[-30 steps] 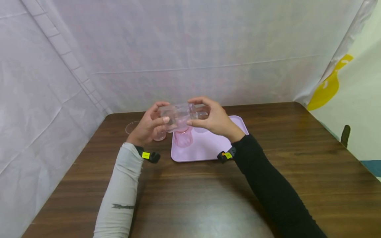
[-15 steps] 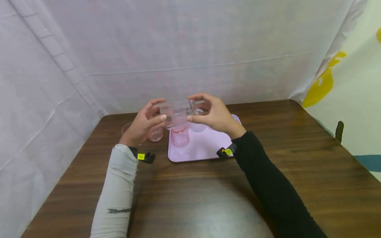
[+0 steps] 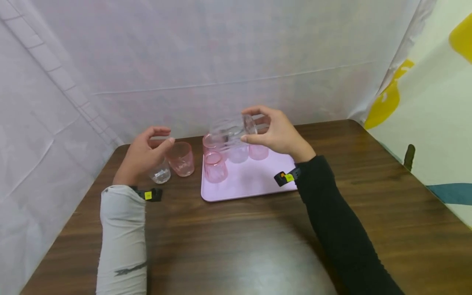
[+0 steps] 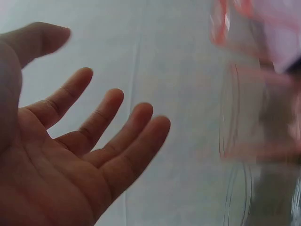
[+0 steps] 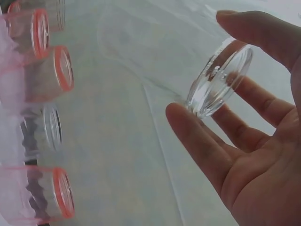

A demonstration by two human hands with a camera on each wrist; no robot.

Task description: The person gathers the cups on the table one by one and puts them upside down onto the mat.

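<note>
My right hand pinches a clear glass by its base, tilted on its side above the pink tray. In the right wrist view the right hand grips the glass's thick base between thumb and fingers. My left hand hovers with relaxed fingers and holds nothing. It is just above a clear glass and beside a pink glass, both on the table. The left wrist view shows the left hand with spread fingers and the pink glass to its right.
On the tray stand a pink glass at the front left, a clear glass, another pink glass and one more pink glass behind. The wooden table is walled by white sheeting at the back and left.
My left hand let go of the clear glass and moved left to the two glasses off the tray. My right hand kept the glass and lifted it slightly.
</note>
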